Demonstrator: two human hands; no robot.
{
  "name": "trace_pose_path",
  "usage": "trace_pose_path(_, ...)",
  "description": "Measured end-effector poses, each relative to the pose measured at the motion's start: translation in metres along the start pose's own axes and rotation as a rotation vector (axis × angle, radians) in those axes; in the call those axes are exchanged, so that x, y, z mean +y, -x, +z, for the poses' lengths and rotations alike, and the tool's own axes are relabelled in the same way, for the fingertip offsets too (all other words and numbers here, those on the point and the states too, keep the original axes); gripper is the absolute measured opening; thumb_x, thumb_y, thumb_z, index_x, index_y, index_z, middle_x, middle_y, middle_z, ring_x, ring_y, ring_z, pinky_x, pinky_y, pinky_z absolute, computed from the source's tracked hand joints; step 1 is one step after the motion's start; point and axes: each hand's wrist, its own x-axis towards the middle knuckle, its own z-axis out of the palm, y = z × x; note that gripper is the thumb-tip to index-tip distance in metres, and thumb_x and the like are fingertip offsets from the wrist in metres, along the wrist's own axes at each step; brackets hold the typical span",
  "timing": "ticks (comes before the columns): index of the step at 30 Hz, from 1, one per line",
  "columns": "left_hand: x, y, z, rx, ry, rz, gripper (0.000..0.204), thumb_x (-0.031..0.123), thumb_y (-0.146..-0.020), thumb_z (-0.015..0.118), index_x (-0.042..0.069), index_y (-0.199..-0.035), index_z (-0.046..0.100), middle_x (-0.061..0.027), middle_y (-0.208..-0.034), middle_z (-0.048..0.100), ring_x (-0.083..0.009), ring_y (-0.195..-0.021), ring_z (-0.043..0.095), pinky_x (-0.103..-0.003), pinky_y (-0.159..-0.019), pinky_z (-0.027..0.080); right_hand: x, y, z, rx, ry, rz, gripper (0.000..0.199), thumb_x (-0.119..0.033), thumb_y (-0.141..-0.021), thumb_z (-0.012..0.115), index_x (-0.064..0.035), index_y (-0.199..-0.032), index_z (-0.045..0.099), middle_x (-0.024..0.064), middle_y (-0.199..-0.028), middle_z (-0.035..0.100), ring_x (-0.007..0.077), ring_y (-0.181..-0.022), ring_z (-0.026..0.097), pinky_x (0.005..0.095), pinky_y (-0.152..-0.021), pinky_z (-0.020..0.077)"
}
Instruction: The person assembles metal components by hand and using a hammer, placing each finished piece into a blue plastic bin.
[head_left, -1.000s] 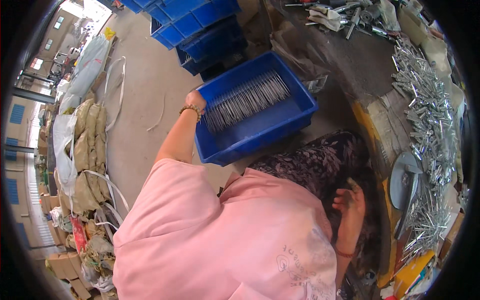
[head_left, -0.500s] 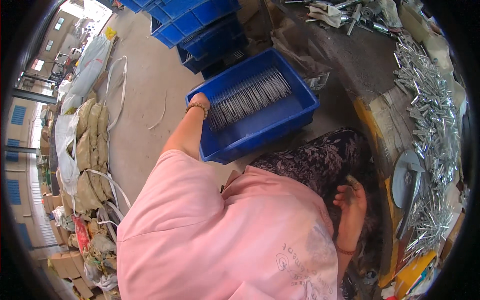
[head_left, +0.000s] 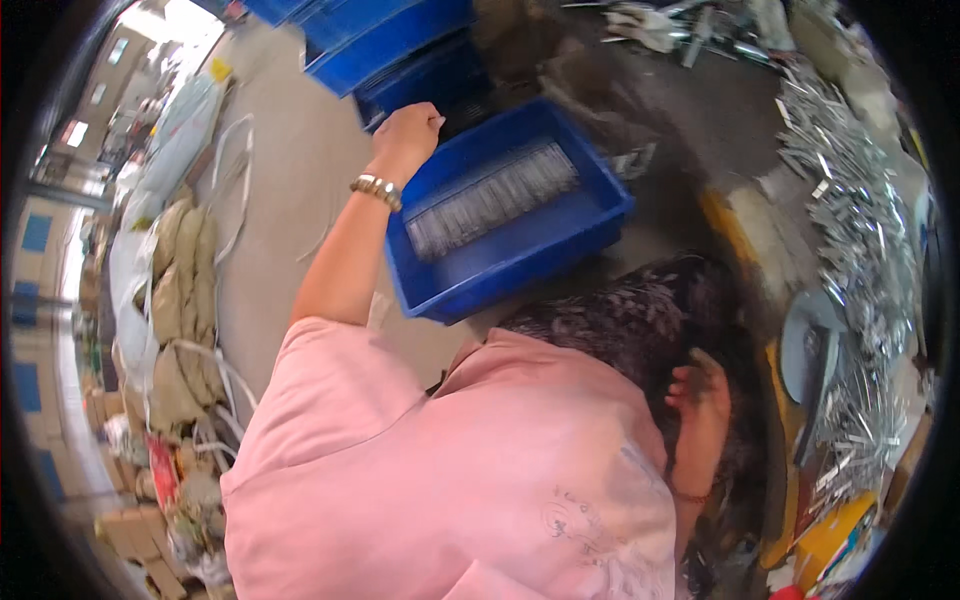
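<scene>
Left hand curled on the far corner of the blue crate, right hand at the dark patterned trousers

Against the frame a second ago, the left hand [head_left: 408,128] has slid from the crate's near left rim up to its far left corner, fingers now folded over the edge there; the blue crate [head_left: 520,250] sits in much the same spot on the floor [head_left: 290,180], and the row of thin metal rods [head_left: 492,198] lies across it just right of that hand. The right hand [head_left: 700,400] rests loosely, fingers together, on the trousers [head_left: 630,330], well apart from the crate and gripping nothing I can make out
</scene>
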Motion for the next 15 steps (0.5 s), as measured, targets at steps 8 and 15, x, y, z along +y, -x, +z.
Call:
trace_pose_path(8,0.232,0.061,-0.011,-0.193,0.792,0.569,0.014,0.017,-0.102,0.078,0.005,-0.109,0.078,-0.0063,-0.086,0.074,-0.0147,-0.078,0.072,-0.03,-0.074,0.054,-0.02,0.014,0.001,-0.121,0.082,0.029,0.031,-0.01,-0.112,0.058,-0.0063,-0.141,0.068,0.0064,-0.114,0.077,0.0117,-0.097,0.069,0.0268,-0.088,0.0567)
trace_pose_path(15,0.394,0.104,0.015,-0.341,0.875,1.094,0.019,0.002,-0.095,0.079,0.006,-0.114,0.078,-0.0033,-0.096,0.069,-0.0144,-0.087,0.065,-0.03,-0.078,0.051,-0.039,0.047,-0.01,0.002,0.142,-0.029,0.03,-0.008,-0.111,0.063,-0.0046,-0.14,0.068,0.0058,-0.115,0.075,0.0095,-0.096,0.067,0.0265,-0.089,0.0574)
